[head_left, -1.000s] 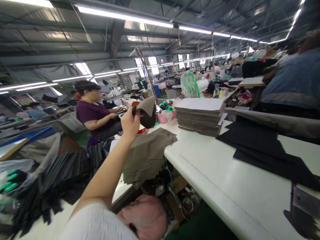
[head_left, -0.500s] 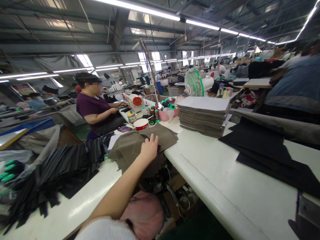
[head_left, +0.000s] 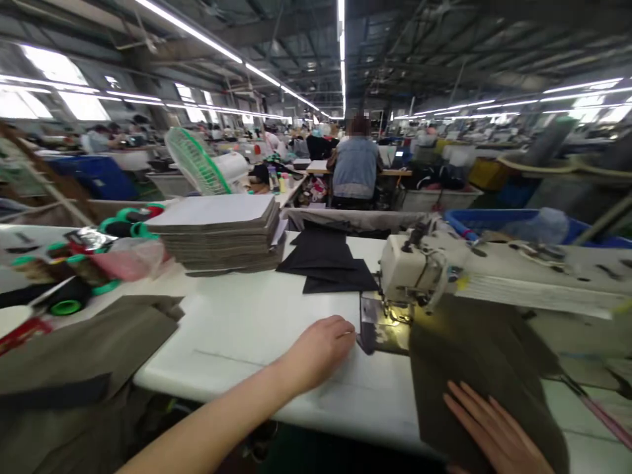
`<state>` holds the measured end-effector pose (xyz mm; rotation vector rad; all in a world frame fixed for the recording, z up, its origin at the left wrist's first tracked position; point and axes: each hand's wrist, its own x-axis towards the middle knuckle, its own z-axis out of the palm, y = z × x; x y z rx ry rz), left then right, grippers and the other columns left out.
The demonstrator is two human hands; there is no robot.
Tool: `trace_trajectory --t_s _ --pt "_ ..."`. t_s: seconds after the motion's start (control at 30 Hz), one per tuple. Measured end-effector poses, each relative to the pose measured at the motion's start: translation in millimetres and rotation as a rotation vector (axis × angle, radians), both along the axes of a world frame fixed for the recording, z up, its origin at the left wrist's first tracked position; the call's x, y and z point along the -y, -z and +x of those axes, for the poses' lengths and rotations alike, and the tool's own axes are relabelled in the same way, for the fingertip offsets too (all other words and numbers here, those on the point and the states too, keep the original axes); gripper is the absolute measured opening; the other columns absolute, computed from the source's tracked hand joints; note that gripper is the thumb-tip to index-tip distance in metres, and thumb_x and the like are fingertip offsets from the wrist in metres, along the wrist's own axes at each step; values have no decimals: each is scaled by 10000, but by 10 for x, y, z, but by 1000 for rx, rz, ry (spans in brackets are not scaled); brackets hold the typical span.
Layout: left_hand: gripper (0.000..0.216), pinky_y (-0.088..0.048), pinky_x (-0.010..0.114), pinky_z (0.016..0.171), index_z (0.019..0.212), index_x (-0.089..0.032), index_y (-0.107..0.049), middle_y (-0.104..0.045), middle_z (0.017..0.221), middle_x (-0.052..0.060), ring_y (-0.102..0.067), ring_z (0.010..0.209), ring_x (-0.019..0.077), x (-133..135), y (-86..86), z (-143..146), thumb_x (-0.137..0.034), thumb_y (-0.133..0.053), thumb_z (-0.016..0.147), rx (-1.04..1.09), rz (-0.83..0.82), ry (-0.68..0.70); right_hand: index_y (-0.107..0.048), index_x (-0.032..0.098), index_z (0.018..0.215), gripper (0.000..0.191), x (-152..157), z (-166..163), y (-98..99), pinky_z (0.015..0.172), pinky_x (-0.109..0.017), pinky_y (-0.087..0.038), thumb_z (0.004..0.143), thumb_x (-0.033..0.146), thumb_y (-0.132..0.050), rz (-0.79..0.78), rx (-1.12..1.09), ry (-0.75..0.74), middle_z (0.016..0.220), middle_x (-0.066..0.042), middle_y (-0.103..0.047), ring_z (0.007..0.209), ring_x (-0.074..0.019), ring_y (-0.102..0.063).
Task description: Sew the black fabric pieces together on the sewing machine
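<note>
My left hand (head_left: pixel 323 345) is closed over the white tabletop, just left of the sewing machine's metal plate (head_left: pixel 382 329). Its fingers curl inward, and whatever they may hold is hidden. My right hand (head_left: pixel 494 428) lies flat, fingers stretched, on an olive-brown fabric piece (head_left: pixel 469 349). That piece is spread to the right of the needle area, below the arm of the white sewing machine (head_left: pixel 405 266). Black fabric pieces (head_left: pixel 326 257) lie behind the plate. At the left edge rests a pile of olive-brown fabric (head_left: pixel 133 329) with a dark strip on it.
A tall stack of olive-brown pieces (head_left: pixel 222 240) stands at the back of the table, topped by a white sheet. Green-rimmed fan (head_left: pixel 197 161), thread cones (head_left: pixel 66 304) and a red-and-white bowl (head_left: pixel 20 329) are on the left. Scissors (head_left: pixel 600 411) lie far right. A person (head_left: pixel 354 174) sits ahead.
The view has swung right, bringing the sewing machine and my right hand into sight. My left hand has left the olive-brown pile, moved right beside the machine's plate, and its fingers have closed.
</note>
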<state>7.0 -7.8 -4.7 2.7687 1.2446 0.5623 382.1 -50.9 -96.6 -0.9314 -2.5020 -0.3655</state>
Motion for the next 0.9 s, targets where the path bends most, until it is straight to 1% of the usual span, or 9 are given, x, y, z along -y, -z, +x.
trace_trajectory --t_s 0.17,0.23,0.3,0.43,0.5,0.6,0.7,0.8,0.9 --pt "193 -563 360 828 1013 -157 -682 -715 1023 95 -659 957 248 -231 11 303 -78 -532 922 -44 -69 91 -368 204 1536 776 108 -54 -172 901 -371 -557 829 370 -640 5 45 60 1396 -70 -616 1172 -271 -666" --pt "245 -568 366 860 1102 -163 -671 -715 1073 101 -666 986 246 -207 -30 386 -92 -505 938 -21 -105 125 -442 191 1484 687 161 -64 -202 942 -385 -547 812 234 -577 -19 10 100 1404 -65 -610 1210 -264 -643" --pt "398 -545 387 962 1301 -177 -592 -671 1255 122 -636 1142 256 -151 -92 466 -85 -491 928 18 -124 156 -516 194 1417 662 218 -110 -266 979 -375 -535 761 108 -504 -41 -68 140 1368 -49 -641 1205 -239 -647" --pt "793 -275 549 1207 1568 -213 -276 -366 1599 122 -286 1497 323 -32 -172 605 -188 -631 859 -45 -198 421 -612 205 1317 707 331 -380 -545 969 -292 -549 646 32 -471 -169 -194 104 1266 -34 -707 1110 -198 -696" --pt "800 -210 559 1229 1567 -198 -278 -383 1589 122 -283 1499 321 20 -128 625 -293 -655 867 -67 -275 559 -634 189 1277 669 372 -554 -687 946 -262 -559 639 46 -491 -251 -227 28 1209 -34 -735 1047 -190 -718" --pt "577 -359 443 1188 1493 -189 -411 -566 1456 108 -482 1394 256 110 16 513 -179 -512 925 -20 -283 577 -654 188 1234 606 413 -716 -796 932 -243 -560 661 61 -503 -335 -249 -40 1171 -29 -750 1015 -179 -724" --pt "592 -474 377 1104 1452 -185 -463 -602 1419 95 -525 1359 243 236 113 223 -59 -451 873 -33 -218 493 -625 164 1304 700 461 -692 -808 1044 -313 -510 622 67 -508 -445 -184 -21 1313 -59 -678 1157 -214 -668" --pt "654 -488 335 1092 1467 -200 -464 -612 1411 75 -524 1360 216 397 96 -120 -10 -416 843 -39 -196 428 -600 170 1359 772 501 -570 -789 1150 -371 -415 603 42 -512 -603 -118 -3 1429 -72 -587 1314 -232 -558" --pt "633 -507 308 1069 1475 -236 -475 -635 1383 64 -556 1330 209 531 23 -364 -40 -421 876 15 -228 384 -647 234 1306 687 460 -497 -769 1165 -388 -393 684 -7 -483 -690 -175 -6 1427 -44 -593 1358 -206 -513"
